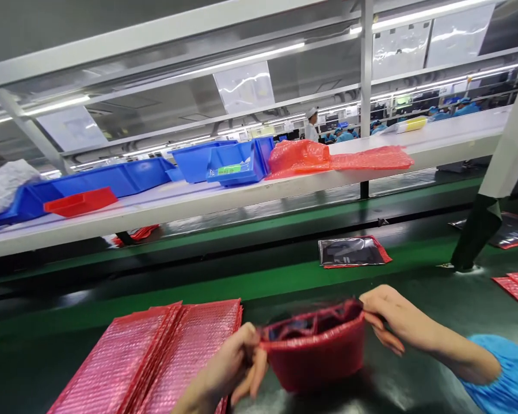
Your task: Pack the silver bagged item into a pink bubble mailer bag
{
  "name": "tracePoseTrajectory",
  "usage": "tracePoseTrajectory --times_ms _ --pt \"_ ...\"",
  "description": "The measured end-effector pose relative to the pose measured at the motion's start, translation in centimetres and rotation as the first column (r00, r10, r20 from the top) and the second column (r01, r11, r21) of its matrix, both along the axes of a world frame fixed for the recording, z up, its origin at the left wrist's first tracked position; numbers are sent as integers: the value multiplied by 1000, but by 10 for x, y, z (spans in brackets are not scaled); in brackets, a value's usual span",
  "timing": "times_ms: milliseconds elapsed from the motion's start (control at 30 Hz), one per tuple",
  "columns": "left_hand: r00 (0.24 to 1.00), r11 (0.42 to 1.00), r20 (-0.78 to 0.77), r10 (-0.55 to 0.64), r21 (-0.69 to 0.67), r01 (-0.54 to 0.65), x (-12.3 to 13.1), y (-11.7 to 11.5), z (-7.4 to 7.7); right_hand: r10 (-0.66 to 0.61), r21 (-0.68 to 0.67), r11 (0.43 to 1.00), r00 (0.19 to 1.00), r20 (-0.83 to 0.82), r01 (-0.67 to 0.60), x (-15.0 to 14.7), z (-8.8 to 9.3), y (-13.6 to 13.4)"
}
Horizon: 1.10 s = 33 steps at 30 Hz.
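Between my two hands hangs a red bubble-wrap bag (317, 359), its mouth spread and facing up. Something dark sits inside it, blurred and partly hidden by the front wall. My left hand (242, 362) pinches the left corner of the mouth. At the right corner, the thumb and fingers of my right hand (391, 319) are closed on the rim. Two stacks of flat red bubble-wrap bags (125, 356) lie on the dark bench just left of my left hand.
A dark flat item in a red-edged bag (351, 252) lies on the green strip (280, 282) beyond. The white shelf (190, 207) carries blue bins (235, 164), a red tray (81, 202) and red bubble wrap (302, 156). A slanted post (496, 167) stands at right. People work far behind.
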<state>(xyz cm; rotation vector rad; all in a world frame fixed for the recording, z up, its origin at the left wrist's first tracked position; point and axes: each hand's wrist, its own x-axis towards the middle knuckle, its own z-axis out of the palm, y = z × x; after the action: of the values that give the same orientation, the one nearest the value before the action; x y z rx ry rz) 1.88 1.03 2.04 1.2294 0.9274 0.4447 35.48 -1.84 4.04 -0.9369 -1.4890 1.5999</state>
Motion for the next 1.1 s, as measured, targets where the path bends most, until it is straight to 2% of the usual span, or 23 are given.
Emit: tracePoseTrajectory --times_ms 133,233,300,367,433,467,500,567,633,667,700,733,800,967,1000,1033,1100 --pt "992 987 51 -118 113 112 15 3 33 -66 53 997 997 34 64 3 -2 -2" --pt "989 979 56 -136 157 126 20 3 46 -129 102 986 992 -16 129 5 -3 -6" --pt "995 987 87 -56 158 41 26 6 43 -201 134 970 979 -15 202 2 -3 -5" --pt "990 995 144 14 93 -28 33 10 32 -244 208 948 970 -8 240 -3 -4 -4" --pt "977 1000 213 -6 -23 11 40 9 16 -252 387 892 968 -2 233 -11 -5 -7" --pt "967 994 252 -45 -83 68 43 6 9 -253 525 826 967 17 207 -16 -5 -10" --pt "953 983 293 -81 -137 125 46 2 3 -256 676 720 965 49 157 -21 -6 -13" --pt "927 964 371 -62 -220 153 52 -6 -7 -265 909 416 957 120 1 -32 -8 -19" --pt "909 960 412 69 -276 52 56 -11 -14 -276 982 121 946 172 -144 -44 -12 -22" --pt "896 958 415 159 -285 -38 57 -12 -18 -280 981 19 941 189 -192 -50 -15 -22" --pt "875 950 413 253 -277 -144 57 -12 -22 -283 973 -48 937 205 -227 -56 -19 -21" --pt "847 934 410 338 -255 -249 56 -13 -26 -285 962 -85 932 225 -258 -62 -24 -20" --pt "783 879 401 477 -200 -433 51 -13 -36 -281 946 -108 922 265 -305 -73 -35 -14" --pt "624 708 391 677 -113 -697 26 -20 -58 -312 912 -51 874 372 -406 -91 -60 6" --pt "558 636 395 730 -94 -766 18 -21 -62 -311 908 -31 867 389 -419 -92 -63 10" --pt "470 538 397 788 -76 -839 9 -22 -65 -300 906 -9 865 402 -424 -91 -66 14" --pt "253 297 394 884 -53 -953 -15 -23 -71 -263 912 51 876 405 -406 -88 -69 20"
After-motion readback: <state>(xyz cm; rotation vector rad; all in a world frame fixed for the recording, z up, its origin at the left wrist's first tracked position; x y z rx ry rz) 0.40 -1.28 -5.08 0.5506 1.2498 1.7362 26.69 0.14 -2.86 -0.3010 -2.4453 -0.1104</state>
